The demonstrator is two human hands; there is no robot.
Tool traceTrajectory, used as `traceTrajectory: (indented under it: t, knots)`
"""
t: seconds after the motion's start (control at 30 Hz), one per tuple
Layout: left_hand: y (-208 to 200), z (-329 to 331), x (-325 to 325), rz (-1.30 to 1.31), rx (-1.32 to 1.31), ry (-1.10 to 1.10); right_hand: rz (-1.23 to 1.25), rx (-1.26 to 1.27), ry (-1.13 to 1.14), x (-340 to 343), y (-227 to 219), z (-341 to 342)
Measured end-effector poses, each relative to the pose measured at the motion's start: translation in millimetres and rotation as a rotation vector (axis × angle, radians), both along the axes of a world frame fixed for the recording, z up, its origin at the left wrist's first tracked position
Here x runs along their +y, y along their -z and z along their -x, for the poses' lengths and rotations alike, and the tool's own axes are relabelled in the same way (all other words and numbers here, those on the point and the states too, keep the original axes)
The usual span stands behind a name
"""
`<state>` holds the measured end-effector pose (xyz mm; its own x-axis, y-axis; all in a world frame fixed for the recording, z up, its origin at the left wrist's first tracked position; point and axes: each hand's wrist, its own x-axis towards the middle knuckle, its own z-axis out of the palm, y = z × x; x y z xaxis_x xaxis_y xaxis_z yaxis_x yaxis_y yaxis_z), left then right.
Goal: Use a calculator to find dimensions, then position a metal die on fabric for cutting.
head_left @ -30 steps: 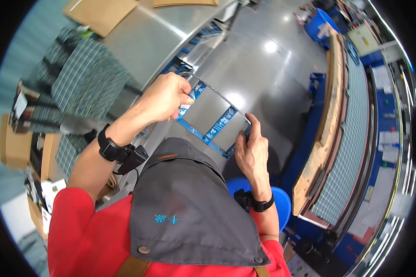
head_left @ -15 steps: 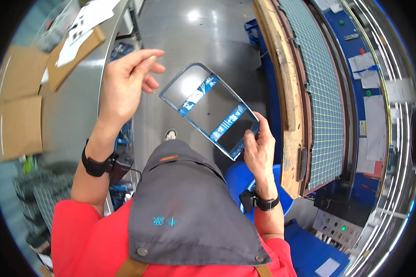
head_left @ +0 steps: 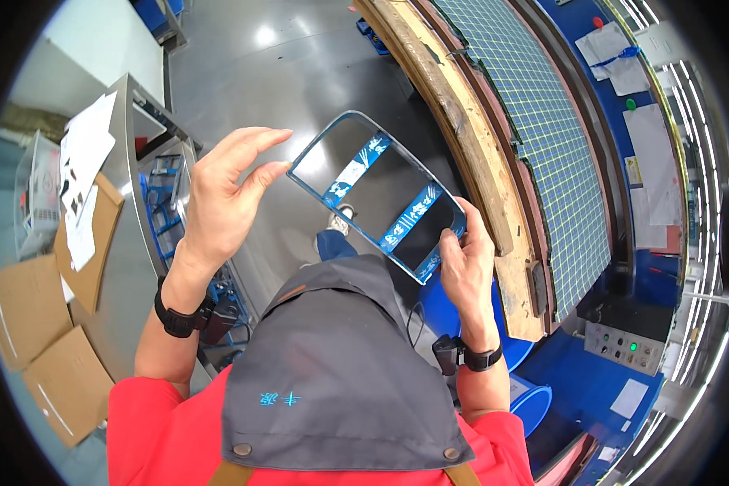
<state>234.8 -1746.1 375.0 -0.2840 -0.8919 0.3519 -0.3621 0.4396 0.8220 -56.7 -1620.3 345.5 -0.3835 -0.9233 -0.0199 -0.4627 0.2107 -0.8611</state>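
In front of my apron I hold a rounded rectangular frame (head_left: 365, 232) with a thin dark rim and two blue-and-white printed bands across it. It slants from far left to near right, and the floor shows through its openings. My right hand (head_left: 466, 259) grips the near right end, thumb on top and fingers around the outer side. Beside the far left corner, my left hand (head_left: 227, 194) is open with thumb and index finger spread. Its thumb tip is at the rim; I cannot tell whether it touches.
To the right runs a long bench with a wooden edge (head_left: 462, 154) and a green gridded surface (head_left: 535, 121). A control box (head_left: 624, 348) and blue bins (head_left: 530, 405) stand near right. At left, a metal table (head_left: 109, 304) bears cardboard sheets (head_left: 65, 385) and papers (head_left: 85, 178).
My left hand has opened, its thumb and index finger parting, and lies closer to the frame's corner. The frame stays in my right hand. My view has turned, and a foot shows farther right.
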Motion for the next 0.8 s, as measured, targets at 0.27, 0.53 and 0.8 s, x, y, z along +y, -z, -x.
traceTrajectory:
  t: [0.27, 0.53, 0.8]
  knots:
    - [-13, 37, -98, 0.314, -0.372, 0.212, 0.079, -0.031, 0.024, -97, 11, 23]
    - [-26, 95, -188, 0.501, -0.488, 0.109, 0.118, 0.053, 0.072, -190, -2, 52]
    - [-20, 171, -253, 0.590, -0.447, 0.256, 0.025, -0.006, 0.286, -220, -15, 80]
